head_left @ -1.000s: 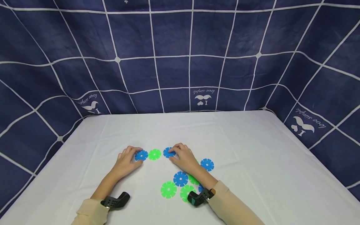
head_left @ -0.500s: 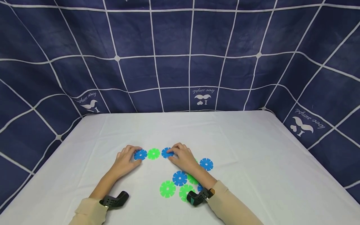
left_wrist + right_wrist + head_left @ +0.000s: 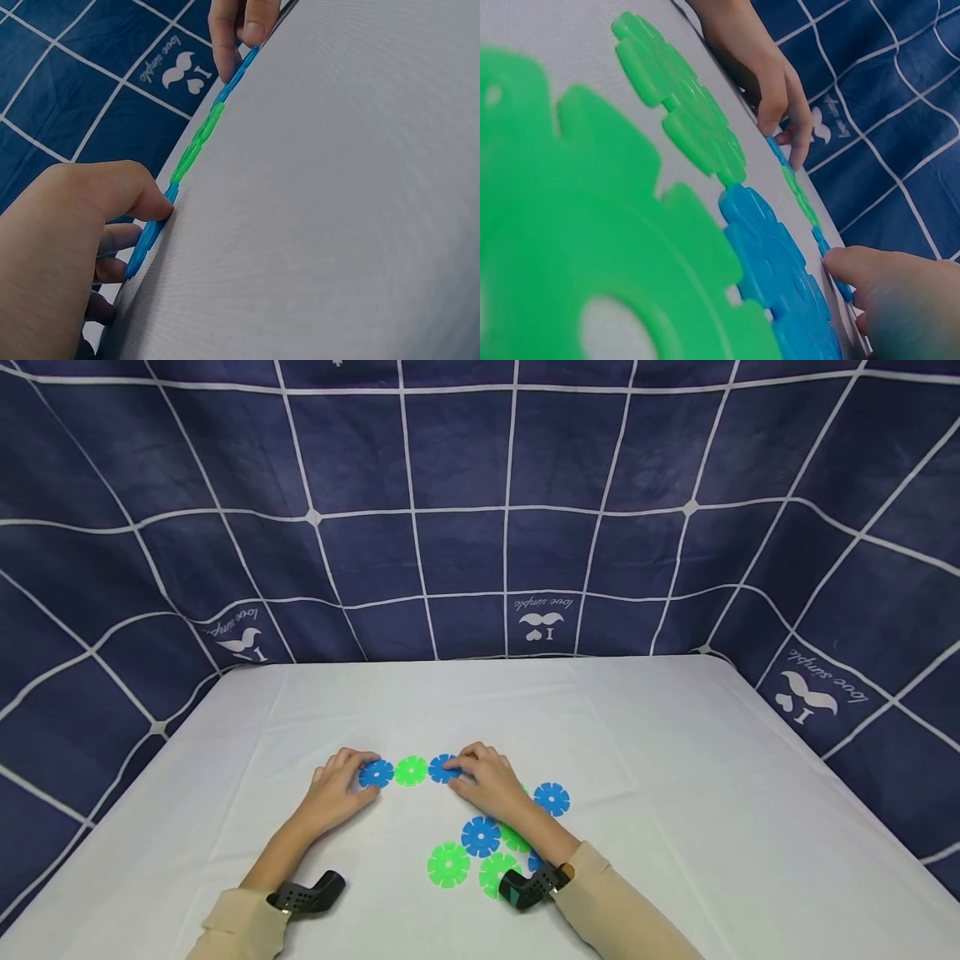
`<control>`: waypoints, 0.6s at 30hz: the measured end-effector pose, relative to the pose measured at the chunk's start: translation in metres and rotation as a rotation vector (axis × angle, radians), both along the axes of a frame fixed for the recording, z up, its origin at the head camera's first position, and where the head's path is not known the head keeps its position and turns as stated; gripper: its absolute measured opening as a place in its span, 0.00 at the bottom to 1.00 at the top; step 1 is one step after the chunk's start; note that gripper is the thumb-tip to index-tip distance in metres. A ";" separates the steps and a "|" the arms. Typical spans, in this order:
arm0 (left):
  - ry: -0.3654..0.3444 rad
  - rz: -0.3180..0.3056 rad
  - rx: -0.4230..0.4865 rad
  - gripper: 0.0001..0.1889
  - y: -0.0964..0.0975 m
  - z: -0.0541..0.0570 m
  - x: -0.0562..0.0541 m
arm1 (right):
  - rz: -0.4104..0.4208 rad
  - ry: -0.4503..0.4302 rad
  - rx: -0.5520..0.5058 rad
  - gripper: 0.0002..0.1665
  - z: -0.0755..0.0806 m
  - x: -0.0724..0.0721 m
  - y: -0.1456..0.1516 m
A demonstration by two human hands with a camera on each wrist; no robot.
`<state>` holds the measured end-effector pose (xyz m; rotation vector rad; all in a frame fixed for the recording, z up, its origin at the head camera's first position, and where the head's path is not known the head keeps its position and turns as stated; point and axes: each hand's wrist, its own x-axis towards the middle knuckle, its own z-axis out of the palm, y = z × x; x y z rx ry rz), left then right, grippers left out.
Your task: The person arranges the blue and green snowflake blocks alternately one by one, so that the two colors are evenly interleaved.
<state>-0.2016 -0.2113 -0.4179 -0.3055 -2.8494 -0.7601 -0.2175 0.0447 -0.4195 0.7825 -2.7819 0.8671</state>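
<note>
Three flat, notched plastic interlocking discs lie in a row on the white cloth. My left hand holds the blue disc at the row's left end, thumb on its near edge and fingers on the far side. A green disc is in the middle, with no hand on it. At the right end, my right hand grips another blue disc by thumb and fingers, partly covering it. Edge to edge the three discs meet or nearly meet; whether their notches interlock I cannot tell.
Nearer the body lie loose discs, among them a green one and a blue one, some partly under my right forearm. Another blue disc lies right of that wrist. Behind the table hangs a dark blue gridded cloth.
The right-hand blue disc has slid left towards the green disc, and the gap between them has closed. The left hand has stayed in place on its disc.
</note>
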 end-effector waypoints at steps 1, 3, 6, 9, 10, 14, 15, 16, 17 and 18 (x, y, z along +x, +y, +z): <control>-0.001 0.000 -0.002 0.24 0.000 0.000 0.000 | 0.001 0.000 0.004 0.17 0.000 0.000 0.000; -0.002 0.002 -0.005 0.24 -0.001 0.000 0.000 | 0.003 -0.001 0.004 0.17 0.001 0.000 0.000; -0.002 0.002 -0.011 0.24 -0.001 -0.001 0.000 | 0.007 0.004 0.006 0.17 0.001 0.001 0.000; -0.006 0.004 -0.012 0.24 0.000 -0.001 0.000 | 0.011 0.007 0.010 0.17 0.001 0.001 0.000; -0.007 0.004 -0.012 0.25 0.000 -0.001 0.000 | 0.013 0.008 0.012 0.17 0.001 0.001 0.000; -0.004 0.007 -0.009 0.25 0.000 -0.001 0.000 | 0.014 0.006 0.027 0.17 0.002 0.001 0.000; -0.003 0.008 -0.009 0.25 0.000 -0.001 0.000 | 0.017 -0.001 0.029 0.17 0.003 0.001 0.000; -0.002 0.007 -0.012 0.25 0.000 -0.001 0.001 | 0.021 -0.011 0.032 0.17 0.004 0.001 0.000; -0.002 0.008 -0.015 0.25 0.000 -0.001 0.001 | 0.028 -0.026 0.034 0.17 0.006 0.000 0.001; -0.003 0.008 -0.016 0.25 0.000 -0.001 0.001 | 0.038 -0.043 0.032 0.17 0.007 0.000 0.002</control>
